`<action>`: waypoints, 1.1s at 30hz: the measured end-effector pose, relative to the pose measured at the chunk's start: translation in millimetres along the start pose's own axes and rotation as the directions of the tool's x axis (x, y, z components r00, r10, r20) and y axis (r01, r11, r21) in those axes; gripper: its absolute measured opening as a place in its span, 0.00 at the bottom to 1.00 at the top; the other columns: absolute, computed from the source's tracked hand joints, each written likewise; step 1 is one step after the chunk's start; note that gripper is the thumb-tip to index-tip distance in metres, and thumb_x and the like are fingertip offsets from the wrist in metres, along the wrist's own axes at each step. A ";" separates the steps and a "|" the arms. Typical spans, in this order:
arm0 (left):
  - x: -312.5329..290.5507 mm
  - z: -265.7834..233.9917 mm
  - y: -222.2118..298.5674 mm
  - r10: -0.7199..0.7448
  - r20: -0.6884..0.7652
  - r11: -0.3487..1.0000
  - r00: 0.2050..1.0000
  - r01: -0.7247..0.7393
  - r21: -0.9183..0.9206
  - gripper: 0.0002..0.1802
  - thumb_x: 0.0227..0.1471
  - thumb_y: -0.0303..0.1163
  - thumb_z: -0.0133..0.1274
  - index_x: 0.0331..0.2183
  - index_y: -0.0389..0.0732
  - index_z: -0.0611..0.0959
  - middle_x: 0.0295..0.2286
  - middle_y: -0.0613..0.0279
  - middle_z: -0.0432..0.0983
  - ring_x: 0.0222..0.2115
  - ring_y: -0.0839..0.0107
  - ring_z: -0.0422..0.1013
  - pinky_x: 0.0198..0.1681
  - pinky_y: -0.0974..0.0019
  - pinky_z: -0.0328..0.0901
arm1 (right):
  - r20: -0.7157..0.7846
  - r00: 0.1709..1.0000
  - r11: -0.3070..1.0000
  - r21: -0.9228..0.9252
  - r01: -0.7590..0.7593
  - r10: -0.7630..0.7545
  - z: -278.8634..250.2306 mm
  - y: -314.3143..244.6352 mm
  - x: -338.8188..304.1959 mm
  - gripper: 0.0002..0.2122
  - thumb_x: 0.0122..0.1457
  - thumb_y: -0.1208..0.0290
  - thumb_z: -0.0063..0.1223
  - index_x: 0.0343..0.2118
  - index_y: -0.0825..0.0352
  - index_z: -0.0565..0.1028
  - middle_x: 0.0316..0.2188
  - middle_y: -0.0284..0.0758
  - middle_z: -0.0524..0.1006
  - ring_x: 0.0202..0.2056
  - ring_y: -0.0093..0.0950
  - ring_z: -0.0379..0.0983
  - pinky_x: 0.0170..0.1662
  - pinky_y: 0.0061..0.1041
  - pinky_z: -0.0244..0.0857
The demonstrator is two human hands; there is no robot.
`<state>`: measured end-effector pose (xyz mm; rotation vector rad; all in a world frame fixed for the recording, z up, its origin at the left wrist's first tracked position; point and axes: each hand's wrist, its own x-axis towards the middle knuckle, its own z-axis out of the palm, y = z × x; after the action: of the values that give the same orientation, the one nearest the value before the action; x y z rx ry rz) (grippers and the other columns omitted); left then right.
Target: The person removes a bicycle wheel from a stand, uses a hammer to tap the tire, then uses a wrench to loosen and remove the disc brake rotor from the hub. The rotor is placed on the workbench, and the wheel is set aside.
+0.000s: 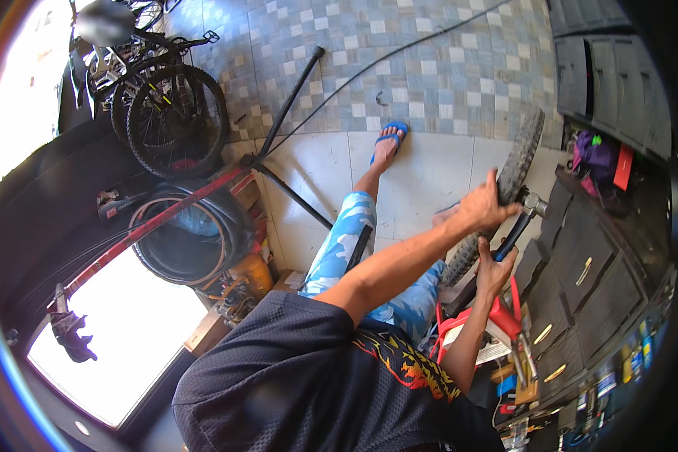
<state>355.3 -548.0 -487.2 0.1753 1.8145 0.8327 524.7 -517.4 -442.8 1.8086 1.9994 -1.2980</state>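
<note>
A bicycle wheel with a knobby tyre stands upright at the right, near my legs. My left hand reaches across to its side, fingers stretched apart and holding nothing; whether it touches the rubber I cannot tell. Just nearer, my right hand is wrapped round the lower handle of a hammer. The hammer's handle is black and blue, and its metal head points up and to the right, close beyond my left fingertips. My hands and forearm hide part of the tyre.
Dark cabinets line the right, beside a red plastic seat and assorted tools. Bicycles stand far left, above coiled black tyres. A red bar with black legs and a long cable cross the left and floor.
</note>
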 end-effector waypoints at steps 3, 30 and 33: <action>-3.8 -10.6 -4.6 -0.046 0.026 0.999 0.999 0.046 -0.020 0.56 0.45 0.51 0.64 0.62 0.34 0.52 0.37 0.32 0.79 0.40 0.36 0.77 0.46 0.45 0.72 | -0.090 0.964 0.968 0.000 0.252 -0.251 3.6 -23.3 9.4 0.28 0.55 0.55 0.70 0.48 0.71 0.70 0.26 0.34 0.72 0.20 0.22 0.66 0.21 0.24 0.61; 61.8 294.2 217.2 0.033 -0.199 0.993 0.979 -0.055 -0.108 0.58 0.40 0.57 0.70 0.57 0.32 0.56 0.51 0.36 0.69 0.49 0.48 0.72 0.51 0.47 0.69 | 0.081 0.891 0.607 0.704 -0.368 0.446 -251.6 303.8 -190.6 0.08 0.63 0.70 0.57 0.37 0.66 0.69 0.16 0.32 0.69 0.11 0.24 0.67 0.13 0.28 0.63; 78.7 311.6 240.9 0.078 -0.210 0.990 0.974 -0.101 -0.098 0.58 0.41 0.55 0.70 0.58 0.33 0.55 0.54 0.35 0.66 0.52 0.46 0.69 0.54 0.46 0.66 | 0.128 0.879 0.550 0.736 -0.394 0.459 -241.6 326.8 -202.4 0.09 0.62 0.70 0.57 0.37 0.66 0.69 0.16 0.32 0.70 0.11 0.24 0.67 0.13 0.28 0.63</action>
<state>531.4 -188.5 -454.4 0.1042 1.9598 1.0431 963.4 -538.9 -327.7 2.4859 0.8963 -2.0510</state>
